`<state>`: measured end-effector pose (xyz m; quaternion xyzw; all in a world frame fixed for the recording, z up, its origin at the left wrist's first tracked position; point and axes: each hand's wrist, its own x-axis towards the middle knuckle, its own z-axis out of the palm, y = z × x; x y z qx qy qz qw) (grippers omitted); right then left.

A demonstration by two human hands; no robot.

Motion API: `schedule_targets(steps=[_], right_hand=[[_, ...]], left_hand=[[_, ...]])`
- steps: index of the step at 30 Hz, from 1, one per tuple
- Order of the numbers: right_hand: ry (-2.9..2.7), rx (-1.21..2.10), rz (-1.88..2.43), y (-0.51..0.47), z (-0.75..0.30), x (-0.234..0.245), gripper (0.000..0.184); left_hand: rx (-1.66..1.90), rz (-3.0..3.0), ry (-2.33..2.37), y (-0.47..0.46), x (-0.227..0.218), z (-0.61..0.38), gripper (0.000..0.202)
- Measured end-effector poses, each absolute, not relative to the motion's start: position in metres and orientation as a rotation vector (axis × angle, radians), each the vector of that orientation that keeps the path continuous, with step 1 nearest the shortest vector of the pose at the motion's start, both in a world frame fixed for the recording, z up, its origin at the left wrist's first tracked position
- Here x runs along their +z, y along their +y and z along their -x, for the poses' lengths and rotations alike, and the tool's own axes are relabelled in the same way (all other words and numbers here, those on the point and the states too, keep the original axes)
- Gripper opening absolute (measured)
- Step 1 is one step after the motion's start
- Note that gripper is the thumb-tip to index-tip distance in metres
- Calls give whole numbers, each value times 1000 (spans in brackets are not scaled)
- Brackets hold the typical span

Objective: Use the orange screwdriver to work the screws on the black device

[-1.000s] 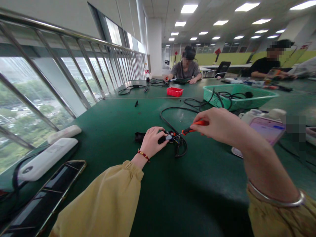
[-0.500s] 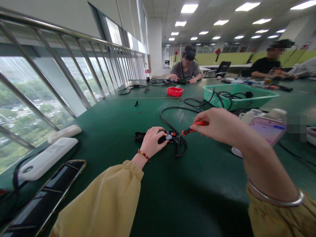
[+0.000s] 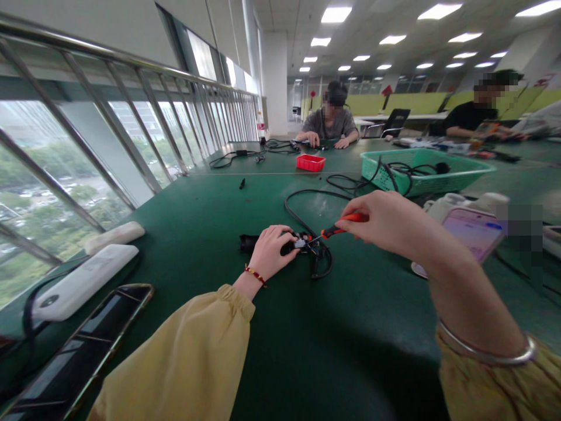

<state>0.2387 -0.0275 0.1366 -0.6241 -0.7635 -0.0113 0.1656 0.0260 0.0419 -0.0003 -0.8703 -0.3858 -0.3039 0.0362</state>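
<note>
My left hand (image 3: 272, 251) is closed around a black cylindrical device (image 3: 249, 242) lying on the green table. Its right end is opened, with a light grey part, bits of orange and thin wires showing between my fingers and the tool. In my right hand (image 3: 380, 221) is a screwdriver (image 3: 333, 230) with an orange and black handle, tilted down to the left. The screwdriver's thin shaft reaches the opened end; the exact spot its tip touches is too small to tell. A black cable (image 3: 332, 263) loops beside the device and runs back across the table.
A green basket (image 3: 473, 172) with black cables stands at the back right, a red tray (image 3: 311, 165) further left. Phones (image 3: 83, 351) (image 3: 471, 231) lie on both sides, and white handheld devices (image 3: 87, 283) at left. A person (image 3: 331, 120) works across the table.
My right hand and the screwdriver have shifted very slightly to the left. The left hand keeps its hold on the device. Across the table, the person's hand has moved a little.
</note>
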Motion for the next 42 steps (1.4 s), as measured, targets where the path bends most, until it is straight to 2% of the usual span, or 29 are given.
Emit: schedule_targets(steps=[7, 10, 13, 16, 18, 20, 25, 31, 38, 42], right_hand=[[-2097, 58, 1785, -30, -228, 135, 29], [-2019, 0, 1702, -33, -224, 127, 19], [-1907, 103, 1584, -42, -223, 108, 22], [-1790, 325, 1388, -59, -223, 77, 13], [-1685, 401, 1370, -70, -222, 54, 14], [-1566, 398, 1385, -77, -220, 36, 16], [-1364, 240, 1250, -80, -217, 19, 38], [-1528, 262, 1370, -84, -219, 20, 22], [-1501, 52, 1264, -83, -221, 15, 41], [-1582, 176, 1389, -85, -224, 17, 25]], left_hand=[[-937, 2668, -1184, 43, -2, -25, 13], [-936, 2670, -1191, 43, -3, -25, 13], [-926, 2672, -1192, 43, -3, -26, 13], [-923, 2663, -1187, 44, -4, -26, 12], [-930, 2674, -1160, 45, -5, -25, 12], [-942, 2695, -1119, 46, -5, -24, 12], [-958, 2674, -1085, 44, -3, -25, 13], [-956, 2670, -1095, 42, -2, -25, 15], [-953, 2663, -1123, 43, -2, -25, 14], [-928, 2678, -1104, 42, 1, -25, 11]])
